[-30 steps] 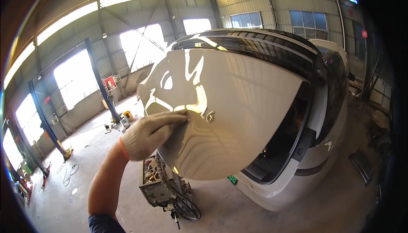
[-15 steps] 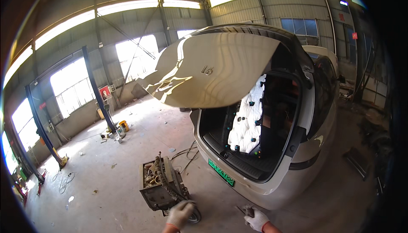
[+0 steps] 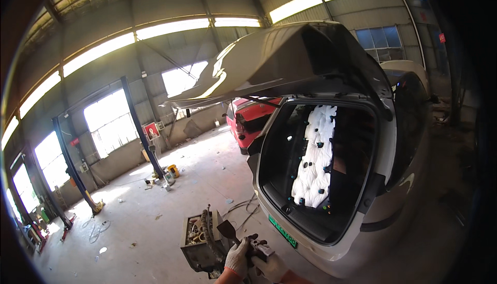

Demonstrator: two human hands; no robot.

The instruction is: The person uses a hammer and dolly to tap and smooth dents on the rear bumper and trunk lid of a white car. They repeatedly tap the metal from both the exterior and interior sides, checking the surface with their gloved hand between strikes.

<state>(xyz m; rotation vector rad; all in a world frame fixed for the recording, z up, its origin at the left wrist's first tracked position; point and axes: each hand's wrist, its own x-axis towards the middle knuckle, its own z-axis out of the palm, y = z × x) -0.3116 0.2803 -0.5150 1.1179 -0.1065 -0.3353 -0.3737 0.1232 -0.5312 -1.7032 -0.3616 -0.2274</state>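
Observation:
Both my hands wear pale work gloves and meet low in the middle of the view, just in front of a car's rear bumper. My left hand (image 3: 237, 260) is closed near the handle of a scraper (image 3: 226, 229), whose dark flat blade points up and left. Beside it, my right hand (image 3: 270, 269) has its fingers curled around a small pale blocky thing (image 3: 264, 252) that I cannot name. The fingers overlap, and the scraper's lower end is hidden among them.
A wheeled metal tool cart (image 3: 199, 253) with a hose stands just left of my hands. The car (image 3: 339, 250) has its tailgate (image 3: 269, 61) raised and a white quilted panel (image 3: 313, 162) inside. Farther off are a red car (image 3: 251, 118), lift posts (image 3: 140, 128) and a yellow bucket (image 3: 173, 170).
My hands, apart before, have come together, and the scraper blade now shows broadside. The raised tailgate sits at a different angle, uncovering the red car. My view has tilted up.

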